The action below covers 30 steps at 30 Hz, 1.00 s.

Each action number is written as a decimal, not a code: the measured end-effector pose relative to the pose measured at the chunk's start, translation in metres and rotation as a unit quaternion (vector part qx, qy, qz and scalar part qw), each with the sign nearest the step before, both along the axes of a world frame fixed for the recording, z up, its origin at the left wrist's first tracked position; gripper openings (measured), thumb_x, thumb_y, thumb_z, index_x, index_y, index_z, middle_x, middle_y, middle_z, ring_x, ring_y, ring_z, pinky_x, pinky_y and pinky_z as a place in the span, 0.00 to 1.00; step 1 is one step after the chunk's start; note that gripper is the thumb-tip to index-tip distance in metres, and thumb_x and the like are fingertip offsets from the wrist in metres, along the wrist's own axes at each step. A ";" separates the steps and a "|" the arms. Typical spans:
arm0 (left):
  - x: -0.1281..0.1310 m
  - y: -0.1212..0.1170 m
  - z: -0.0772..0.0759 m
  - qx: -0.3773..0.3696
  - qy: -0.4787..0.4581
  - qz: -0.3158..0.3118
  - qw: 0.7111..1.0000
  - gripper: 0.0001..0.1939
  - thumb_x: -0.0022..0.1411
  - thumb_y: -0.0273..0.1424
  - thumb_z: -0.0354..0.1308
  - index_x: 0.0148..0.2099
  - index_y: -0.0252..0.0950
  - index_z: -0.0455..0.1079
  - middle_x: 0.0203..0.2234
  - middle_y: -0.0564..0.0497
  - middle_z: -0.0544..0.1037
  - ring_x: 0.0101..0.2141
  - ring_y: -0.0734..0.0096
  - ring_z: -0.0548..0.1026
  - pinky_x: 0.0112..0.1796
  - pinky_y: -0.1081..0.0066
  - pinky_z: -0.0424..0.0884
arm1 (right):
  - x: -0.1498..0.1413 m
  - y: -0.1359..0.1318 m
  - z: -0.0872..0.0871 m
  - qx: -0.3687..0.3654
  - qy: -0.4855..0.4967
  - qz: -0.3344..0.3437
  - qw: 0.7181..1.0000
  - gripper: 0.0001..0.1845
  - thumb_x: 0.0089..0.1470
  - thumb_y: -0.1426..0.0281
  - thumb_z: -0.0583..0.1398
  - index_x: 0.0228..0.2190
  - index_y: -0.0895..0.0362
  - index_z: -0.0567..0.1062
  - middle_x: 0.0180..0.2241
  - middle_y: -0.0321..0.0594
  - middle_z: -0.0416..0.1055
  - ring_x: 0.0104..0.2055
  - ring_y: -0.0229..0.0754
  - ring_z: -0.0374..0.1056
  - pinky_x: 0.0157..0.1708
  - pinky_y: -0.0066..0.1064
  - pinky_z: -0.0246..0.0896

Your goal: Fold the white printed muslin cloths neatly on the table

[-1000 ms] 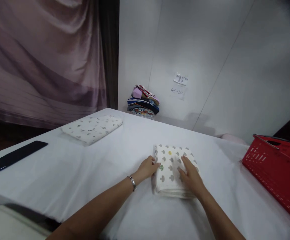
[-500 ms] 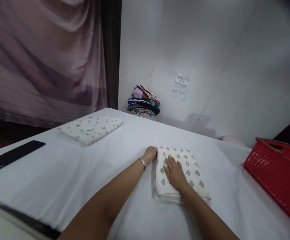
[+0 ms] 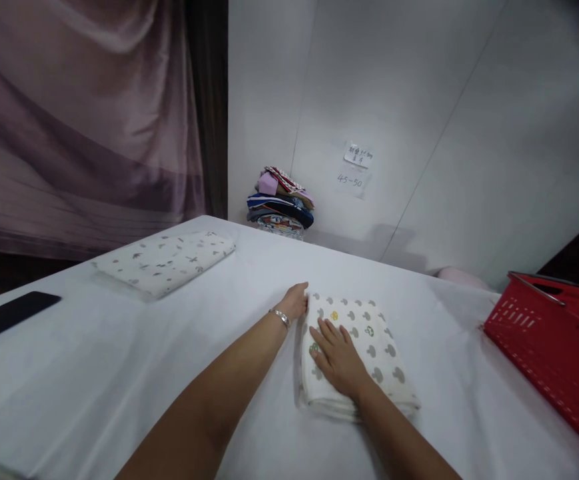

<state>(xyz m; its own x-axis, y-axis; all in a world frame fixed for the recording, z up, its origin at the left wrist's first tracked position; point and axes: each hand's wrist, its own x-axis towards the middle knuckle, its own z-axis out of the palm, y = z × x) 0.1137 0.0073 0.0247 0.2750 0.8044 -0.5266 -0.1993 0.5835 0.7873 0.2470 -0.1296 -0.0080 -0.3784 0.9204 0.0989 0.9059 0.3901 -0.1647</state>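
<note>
A thick folded cloth (image 3: 369,360), white with grey mushroom prints and a few yellow and green ones, lies on the white-covered table. At its far left corner is my left hand (image 3: 295,301), with fingers curled in around the edge; the fingertips are partly hidden. A silver bracelet (image 3: 281,317) circles that wrist. My right hand (image 3: 340,359) rests flat on top of the cloth, left of its middle, fingers spread.
Another folded white cloth with small dark prints (image 3: 169,263) lies at the table's left. Beyond it is a black phone-like slab (image 3: 12,317). A red basket (image 3: 549,347) stands at right. A stack of folded fabrics (image 3: 282,203) is by the wall.
My right hand has slid slightly left and nearer over the cloth, uncovering the yellow print. My left hand stays at the corner, its fingers shifted a little. The camera view has shifted slightly.
</note>
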 end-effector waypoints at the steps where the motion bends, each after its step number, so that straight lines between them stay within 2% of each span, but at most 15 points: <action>1: 0.002 0.004 -0.002 0.000 0.000 0.011 1.000 0.22 0.65 0.40 0.41 0.41 0.25 0.67 0.28 0.40 0.76 0.29 0.65 0.74 0.32 0.72 0.70 | 0.000 0.000 0.000 0.001 -0.003 0.000 1.000 0.27 0.61 0.60 0.46 0.61 0.49 0.54 0.64 0.39 0.43 0.66 0.48 0.39 0.60 0.51 0.36; 5: 0.007 0.012 -0.010 0.007 0.020 0.046 0.999 0.22 0.66 0.37 0.38 0.42 0.24 0.66 0.27 0.40 0.75 0.27 0.65 0.74 0.30 0.71 0.70 | -0.001 -0.001 0.001 0.002 -0.003 -0.001 1.000 0.26 0.62 0.61 0.45 0.60 0.49 0.55 0.64 0.40 0.43 0.66 0.48 0.39 0.61 0.50 0.36; 10: 0.006 0.004 -0.012 0.073 0.063 0.038 0.995 0.13 0.60 0.34 0.50 0.39 0.27 0.67 0.29 0.43 0.76 0.28 0.67 0.74 0.32 0.72 0.70 | -0.002 -0.002 0.003 -0.001 0.011 -0.003 1.000 0.26 0.62 0.59 0.44 0.60 0.49 0.56 0.64 0.40 0.43 0.65 0.49 0.39 0.60 0.51 0.36; 12: 0.003 -0.002 -0.009 0.112 0.095 0.032 0.989 0.11 0.58 0.32 0.54 0.40 0.28 0.67 0.32 0.42 0.76 0.33 0.66 0.75 0.35 0.71 0.70 | -0.002 -0.002 0.004 0.000 0.014 -0.001 1.000 0.26 0.62 0.58 0.44 0.59 0.49 0.57 0.64 0.41 0.44 0.65 0.49 0.39 0.60 0.51 0.36; 14: 0.001 -0.009 -0.005 0.158 0.137 0.041 0.977 0.14 0.56 0.32 0.56 0.44 0.30 0.66 0.40 0.40 0.75 0.41 0.62 0.74 0.40 0.70 0.68 | -0.002 -0.002 0.005 -0.001 0.016 0.000 1.000 0.26 0.62 0.58 0.44 0.59 0.49 0.57 0.64 0.41 0.44 0.65 0.49 0.39 0.60 0.51 0.36; 17: 0.005 -0.024 -0.002 0.238 0.185 0.057 0.952 0.19 0.56 0.32 0.58 0.50 0.35 0.64 0.54 0.43 0.67 0.55 0.61 0.63 0.51 0.68 0.60 | -0.003 -0.001 0.006 -0.006 0.025 -0.002 1.000 0.26 0.62 0.58 0.44 0.60 0.49 0.56 0.64 0.42 0.44 0.65 0.48 0.39 0.60 0.52 0.36; 19: 0.012 -0.037 -0.004 0.316 0.227 0.023 0.921 0.21 0.58 0.34 0.55 0.54 0.37 0.63 0.58 0.44 0.63 0.58 0.63 0.58 0.56 0.68 0.52 | -0.004 -0.001 0.008 -0.005 0.039 -0.004 0.999 0.25 0.62 0.59 0.46 0.59 0.49 0.57 0.64 0.42 0.45 0.65 0.48 0.39 0.60 0.52 0.34; 20: 0.015 -0.044 -0.007 0.362 0.260 -0.006 0.895 0.22 0.59 0.36 0.54 0.55 0.36 0.62 0.59 0.44 0.61 0.59 0.63 0.57 0.57 0.68 0.50 | -0.004 -0.001 0.009 -0.005 0.050 -0.003 0.999 0.25 0.61 0.60 0.48 0.58 0.49 0.59 0.64 0.41 0.46 0.65 0.48 0.39 0.60 0.52 0.34; 22: 0.020 -0.057 -0.014 0.443 0.341 -0.068 0.826 0.25 0.62 0.39 0.49 0.58 0.33 0.59 0.61 0.42 0.57 0.61 0.64 0.52 0.59 0.66 0.46 | -0.001 -0.002 0.013 -0.022 0.086 0.014 0.996 0.24 0.58 0.62 0.52 0.56 0.49 0.63 0.62 0.39 0.51 0.64 0.48 0.43 0.60 0.52 0.37; 23: 0.020 -0.063 -0.018 0.468 0.379 -0.095 0.792 0.27 0.63 0.41 0.46 0.60 0.32 0.57 0.62 0.41 0.54 0.62 0.63 0.49 0.60 0.65 0.44 | 0.003 -0.003 0.016 -0.043 0.113 0.028 0.992 0.23 0.56 0.63 0.54 0.54 0.49 0.66 0.60 0.38 0.56 0.63 0.48 0.47 0.59 0.50 0.41; 25: 0.018 -0.072 -0.027 0.483 0.436 -0.142 0.746 0.30 0.64 0.43 0.44 0.62 0.31 0.55 0.63 0.40 0.50 0.63 0.60 0.44 0.60 0.61 0.42 | 0.017 -0.003 0.022 -0.104 0.182 0.034 0.977 0.19 0.56 0.64 0.53 0.48 0.50 0.72 0.52 0.36 0.68 0.55 0.47 0.60 0.54 0.43 0.54; 26: 0.016 -0.076 -0.032 0.485 0.457 -0.165 0.727 0.30 0.64 0.44 0.43 0.62 0.31 0.54 0.64 0.40 0.49 0.63 0.59 0.43 0.60 0.59 0.41 | 0.026 -0.002 0.025 -0.124 0.217 0.013 0.968 0.18 0.56 0.65 0.52 0.45 0.52 0.75 0.47 0.36 0.72 0.51 0.46 0.65 0.51 0.39 0.59; 28: 0.011 -0.081 -0.038 0.493 0.486 -0.201 0.693 0.31 0.64 0.44 0.43 0.63 0.32 0.53 0.64 0.41 0.48 0.64 0.57 0.42 0.60 0.55 0.41 | 0.050 0.004 0.031 -0.108 0.266 -0.089 0.954 0.18 0.55 0.68 0.51 0.42 0.54 0.77 0.41 0.35 0.76 0.45 0.43 0.69 0.47 0.34 0.62; 30: 0.008 -0.085 -0.042 0.501 0.505 -0.215 0.669 0.30 0.64 0.43 0.42 0.63 0.33 0.53 0.64 0.43 0.47 0.64 0.57 0.40 0.60 0.54 0.40 | 0.076 0.015 0.035 -0.044 0.276 -0.211 0.937 0.19 0.52 0.70 0.53 0.44 0.56 0.76 0.45 0.37 0.74 0.49 0.43 0.67 0.51 0.32 0.59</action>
<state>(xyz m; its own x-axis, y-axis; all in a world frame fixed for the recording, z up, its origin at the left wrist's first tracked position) 0.1213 -0.0774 -0.0170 0.5054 0.8538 0.1249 0.7465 -0.5052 0.4331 0.3230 -0.1148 0.0275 0.1072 0.9902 0.0898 0.7433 -0.0198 -0.6687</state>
